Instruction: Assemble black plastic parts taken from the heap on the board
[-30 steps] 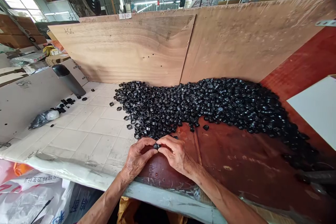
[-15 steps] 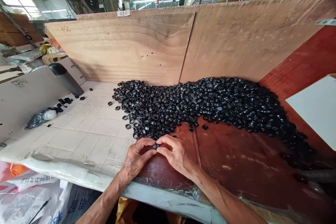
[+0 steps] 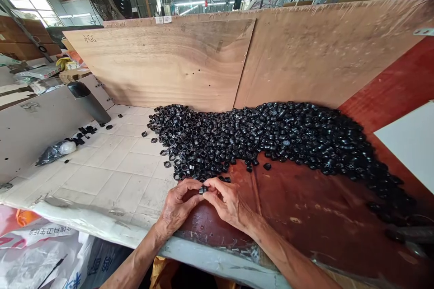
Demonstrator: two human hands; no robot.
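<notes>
Between my fingertips is a small black plastic ring-shaped part (image 3: 203,189), gripped from both sides. My left hand (image 3: 179,202) pinches its left side with thumb and forefinger, and my right hand (image 3: 226,197) pinches the right. Both hands hover above the front of the reddish-brown board (image 3: 288,207). Just beyond them spreads a heap of similar black plastic parts (image 3: 237,137); those on the left look like open rings, while those on the right look like capped pieces. Whether the held part is one piece or two joined cannot be made out.
A dark grey bottle (image 3: 90,103) leans at the left wall, near a black plastic bag (image 3: 53,152) and scattered black bits. A plywood panel (image 3: 176,63) closes off the back. White sheet (image 3: 410,144) stands at right. Plastic bags (image 3: 44,257) hang below the left front edge.
The camera view has shifted slightly. My hands keep their pinch on the black part, which now shows a little more between my fingers.
</notes>
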